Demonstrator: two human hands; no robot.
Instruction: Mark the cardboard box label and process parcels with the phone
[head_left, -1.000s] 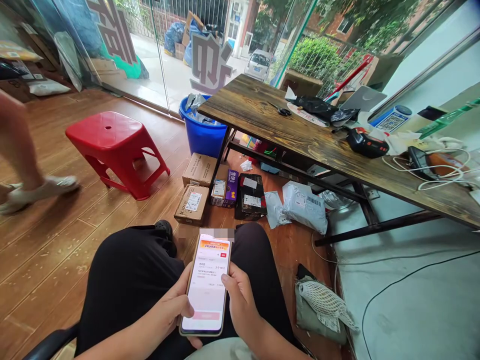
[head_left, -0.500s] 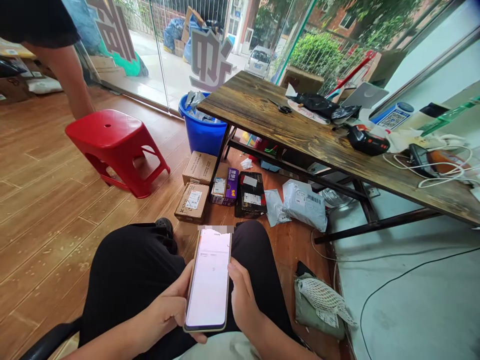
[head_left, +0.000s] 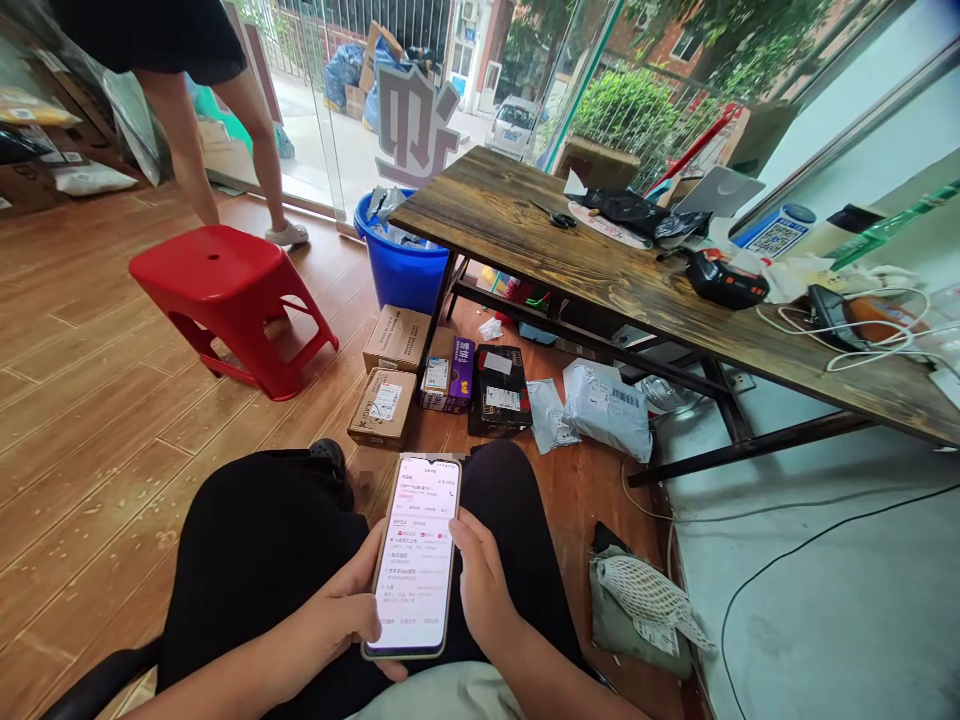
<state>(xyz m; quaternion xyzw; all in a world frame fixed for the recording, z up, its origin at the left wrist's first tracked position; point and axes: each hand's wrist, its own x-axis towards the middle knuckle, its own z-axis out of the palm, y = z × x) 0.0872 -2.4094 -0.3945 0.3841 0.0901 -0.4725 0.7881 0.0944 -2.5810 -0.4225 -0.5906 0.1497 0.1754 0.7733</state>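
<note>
A smartphone (head_left: pixel 414 570) in a thin case is held upright above my lap, its lit screen showing lines of text. My left hand (head_left: pixel 341 615) is closed around its left side, with the thumb over the lower left of the screen and a fingertip showing below the bottom edge. On the other side, my right hand (head_left: pixel 484 575) grips the right edge, its thumb by the upper part of the screen. The fingers behind the phone are hidden. My knees in black trousers (head_left: pixel 255 540) lie to either side of it.
Cardboard boxes (head_left: pixel 384 408), a black box (head_left: pixel 501 392) and a grey parcel bag (head_left: pixel 607 408) lie beyond my feet. A red stool (head_left: pixel 217 265) stands left, a blue bin (head_left: pixel 405 270) by the wooden table (head_left: pixel 517 215). Another person's legs (head_left: pixel 259 145) are near the glass door.
The phone screen went from a nearly blank page to one filled with text. My left thumb moved onto the screen. The other person moved right, and both legs now show.
</note>
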